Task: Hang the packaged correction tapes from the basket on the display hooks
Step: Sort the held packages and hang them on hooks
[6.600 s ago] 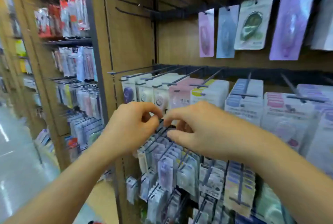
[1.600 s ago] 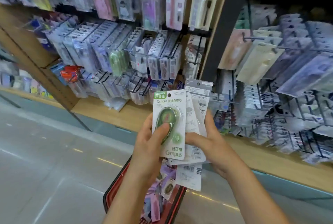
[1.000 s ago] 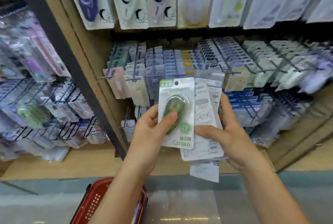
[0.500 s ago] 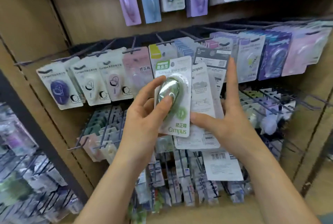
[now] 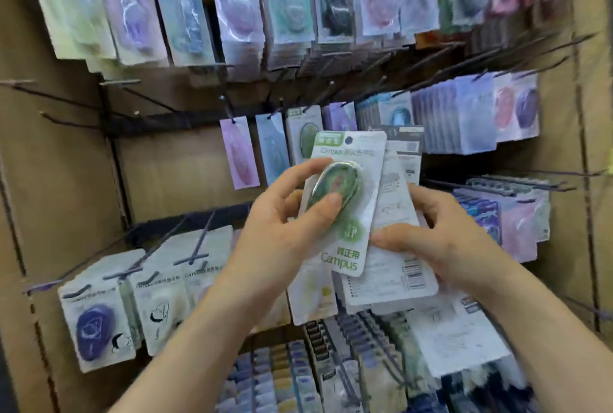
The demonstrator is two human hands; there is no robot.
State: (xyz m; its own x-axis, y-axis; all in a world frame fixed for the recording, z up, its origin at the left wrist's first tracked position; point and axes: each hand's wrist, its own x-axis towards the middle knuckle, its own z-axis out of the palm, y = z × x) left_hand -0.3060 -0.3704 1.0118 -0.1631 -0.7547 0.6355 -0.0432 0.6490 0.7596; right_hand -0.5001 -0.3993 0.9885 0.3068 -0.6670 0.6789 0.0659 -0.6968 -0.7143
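While you are standing at the wooden display board (image 5: 185, 163), you are holding the green Campus correction tape pack (image 5: 348, 207) up in front of it, not yet hung. Your left hand (image 5: 282, 233) is pinching this pack, the thumb pressing on the blister and the forefinger curling over the blister's upper edge. Your right hand (image 5: 444, 243) is gripping a fanned stack of further packs (image 5: 394, 266) just behind and to the right of the green pack, its thumb lying across the stack's front and its fingers curling round the far edge.

A matching hung green pack (image 5: 303, 137) is showing just behind the held pack's upper left corner; I am judging its peg to be the destination. Bare display hooks (image 5: 146, 99) are projecting well up and left of the held pack.

Assessment: nothing from this handful is hanging yet; every pack in hand is outstanding. With the basket out of view, I cannot tell what is remaining there.
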